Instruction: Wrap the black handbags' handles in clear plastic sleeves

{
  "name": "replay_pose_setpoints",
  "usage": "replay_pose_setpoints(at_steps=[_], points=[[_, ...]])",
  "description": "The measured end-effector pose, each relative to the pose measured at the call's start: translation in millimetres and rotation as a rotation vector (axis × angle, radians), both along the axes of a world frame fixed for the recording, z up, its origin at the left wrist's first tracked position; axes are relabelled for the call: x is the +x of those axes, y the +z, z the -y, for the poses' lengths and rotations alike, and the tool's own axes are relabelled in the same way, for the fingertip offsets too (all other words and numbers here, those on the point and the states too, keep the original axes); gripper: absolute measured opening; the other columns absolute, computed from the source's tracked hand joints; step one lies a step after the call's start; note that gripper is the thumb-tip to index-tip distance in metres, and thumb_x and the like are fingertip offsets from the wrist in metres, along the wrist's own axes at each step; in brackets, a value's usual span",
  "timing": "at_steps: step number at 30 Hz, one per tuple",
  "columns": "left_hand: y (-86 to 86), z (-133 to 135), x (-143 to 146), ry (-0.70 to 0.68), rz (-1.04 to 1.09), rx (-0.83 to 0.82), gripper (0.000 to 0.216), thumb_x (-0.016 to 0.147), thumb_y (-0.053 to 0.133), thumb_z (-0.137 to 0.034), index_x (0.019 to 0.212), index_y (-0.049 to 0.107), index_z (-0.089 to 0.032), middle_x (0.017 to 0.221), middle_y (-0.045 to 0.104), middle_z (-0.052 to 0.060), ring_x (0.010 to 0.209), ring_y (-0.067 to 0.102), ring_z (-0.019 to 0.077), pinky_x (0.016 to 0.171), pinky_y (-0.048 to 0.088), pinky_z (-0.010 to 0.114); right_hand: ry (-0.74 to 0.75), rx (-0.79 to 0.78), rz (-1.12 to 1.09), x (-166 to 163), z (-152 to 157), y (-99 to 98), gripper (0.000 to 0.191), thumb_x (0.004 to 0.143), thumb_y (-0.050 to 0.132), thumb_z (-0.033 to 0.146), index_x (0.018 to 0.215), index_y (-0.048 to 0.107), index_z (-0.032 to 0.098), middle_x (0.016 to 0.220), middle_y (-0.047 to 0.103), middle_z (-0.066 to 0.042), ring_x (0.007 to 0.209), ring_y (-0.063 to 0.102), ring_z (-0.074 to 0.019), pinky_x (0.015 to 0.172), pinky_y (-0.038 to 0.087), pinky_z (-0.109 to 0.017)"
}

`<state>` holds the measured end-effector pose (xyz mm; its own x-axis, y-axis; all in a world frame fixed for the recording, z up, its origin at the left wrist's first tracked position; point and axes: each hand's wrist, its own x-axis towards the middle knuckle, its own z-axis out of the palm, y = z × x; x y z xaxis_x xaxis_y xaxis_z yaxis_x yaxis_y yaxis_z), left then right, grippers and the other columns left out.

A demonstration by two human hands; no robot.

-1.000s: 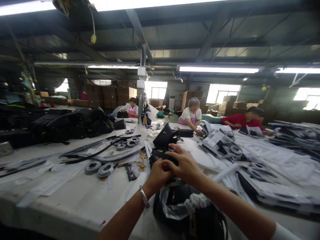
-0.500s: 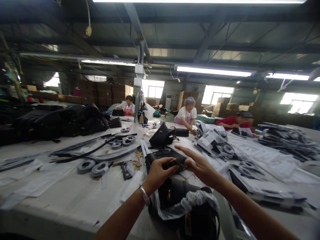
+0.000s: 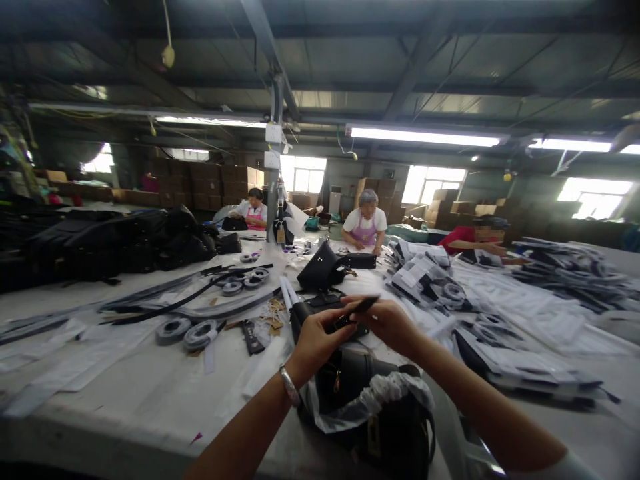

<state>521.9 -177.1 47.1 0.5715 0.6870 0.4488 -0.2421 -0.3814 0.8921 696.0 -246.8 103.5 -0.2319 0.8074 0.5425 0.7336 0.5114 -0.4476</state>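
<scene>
My left hand [image 3: 316,341], with a bracelet at the wrist, is closed in a pinch on a short black strap piece [image 3: 366,305]. Opposite it, my right hand [image 3: 394,325] grips the same piece between thumb and fingers, its flat end sticking up between the hands. Fingers hide most of the piece. Just below the hands sits a black handbag [image 3: 350,373] with gold-coloured fittings; clear plastic wrap [image 3: 397,392] is bunched over it. Behind the hands lies another black bag [image 3: 320,305], and beyond that stands a black bag part with small studs [image 3: 320,267].
Rolled grey-wrapped straps [image 3: 201,335], a black tag [image 3: 253,337] and small tan pieces [image 3: 274,317] lie to the left. Black bags [image 3: 125,240] are heaped at far left. Wrapped parts [image 3: 425,273] are piled at right. Several co-workers, one in a pink apron [image 3: 364,230], are across the table.
My right hand has closed from spread fingers onto the black strap piece, whose end now points up. The view has shifted slightly. The co-worker opposite has straightened and moved left.
</scene>
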Motion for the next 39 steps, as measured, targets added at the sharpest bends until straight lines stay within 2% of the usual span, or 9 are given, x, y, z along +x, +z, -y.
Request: replay_pose_setpoints(at_steps=[6,9,12,16,20,24,27,33,39], points=[[14.5,6.1,-7.4,-0.011,-0.063,-0.001,0.036,0.079,0.073,-0.035,0.110,0.073,-0.016,0.104,0.075,0.007,0.095,0.068,0.0272,0.080,0.051,0.032,-0.233,0.080,-0.731,-4.6,-1.9,30.9,0.039,0.085,0.061,0.056,0.085,0.067,0.018,0.079,0.075,-0.007,0.068,0.072,-0.0231,0.066,0.060,-0.036],[17.0,6.7,-11.8,-0.040,-0.119,0.028,0.035,0.078,0.073,-0.036,0.108,0.074,-0.017,0.102,0.076,0.006,0.093,0.068,0.0266,0.078,0.050,0.031,-0.229,0.106,-1.065,0.2,-5.3,42.1,0.042,0.078,0.068,0.061,0.081,0.064,0.019,0.075,0.074,-0.005,0.067,0.072,-0.0218,0.068,0.061,-0.036],[13.4,4.8,-12.9,-0.001,-0.143,0.041,0.033,0.077,0.073,-0.035,0.106,0.074,-0.018,0.098,0.076,0.005,0.090,0.068,0.0261,0.076,0.050,0.030,-0.243,0.072,-1.273,4.9,-6.9,37.1,0.040,0.076,0.071,0.059,0.082,0.064,0.021,0.078,0.074,-0.004,0.078,0.073,-0.0213,0.076,0.060,-0.034],[8.5,2.8,-9.6,0.064,-0.144,0.042,0.032,0.077,0.072,-0.036,0.104,0.075,-0.018,0.094,0.076,0.005,0.086,0.068,0.0262,0.072,0.049,0.030,-0.126,-0.177,-1.155,-4.7,2.1,14.1,0.038,0.076,0.073,0.054,0.099,0.068,0.023,0.101,0.074,-0.004,0.102,0.068,-0.0228,0.087,0.056,-0.036],[8.6,5.1,-6.2,0.071,-0.166,0.096,0.031,0.079,0.071,-0.038,0.103,0.075,-0.018,0.094,0.076,0.006,0.087,0.069,0.0268,0.073,0.048,0.030,-0.092,-0.414,-0.853,-21.2,10.5,-6.2,0.043,0.074,0.075,0.052,0.099,0.074,0.017,0.101,0.075,-0.008,0.098,0.068,-0.0247,0.086,0.053,-0.036],[8.0,8.2,-4.8,0.077,-0.166,0.120,0.031,0.078,0.072,-0.035,0.106,0.073,-0.020,0.100,0.076,0.005,0.092,0.069,0.0257,0.078,0.049,0.029,-0.239,-0.292,-0.646,-21.8,6.9,-15.3,0.040,0.076,0.071,0.053,0.089,0.077,0.017,0.086,0.077,-0.007,0.083,0.069,-0.0240,0.078,0.053,-0.035],[8.3,9.1,-6.6,0.121,-0.174,0.103,0.034,0.076,0.073,-0.033,0.107,0.068,-0.020,0.091,0.075,0.004,0.084,0.069,0.0236,0.073,0.049,0.029,-0.357,-0.170,-0.532,-19.0,4.0,-16.0,0.036,0.080,0.066,0.053,0.090,0.078,0.021,0.083,0.076,-0.005,0.082,0.069,-0.0252,0.075,0.054,-0.036],[12.4,8.1,-19.3,0.210,-0.243,0.172,0.022,0.076,0.073,-0.035,0.088,0.064,-0.020,0.082,0.068,0.001,0.077,0.063,0.0205,0.068,0.044,0.027,-0.404,-0.034,-0.718,-14.1,8.0,7.4,0.039,0.079,0.067,0.054,0.095,0.076,0.020,0.087,0.076,-0.007,0.073,0.070,-0.0244,0.067,0.058,-0.036],[3.9,5.3,-18.8,0.167,-0.159,0.102,0.023,0.079,0.071,-0.037,0.093,0.065,-0.020,0.087,0.068,0.001,0.081,0.062,0.0200,0.072,0.045,0.026,-0.283,-0.218,-1.070,-6.6,11.8,19.7,0.038,0.075,0.076,0.047,0.097,0.071,0.017,0.090,0.075,-0.007,0.072,0.072,-0.0196,0.064,0.060,-0.028]])
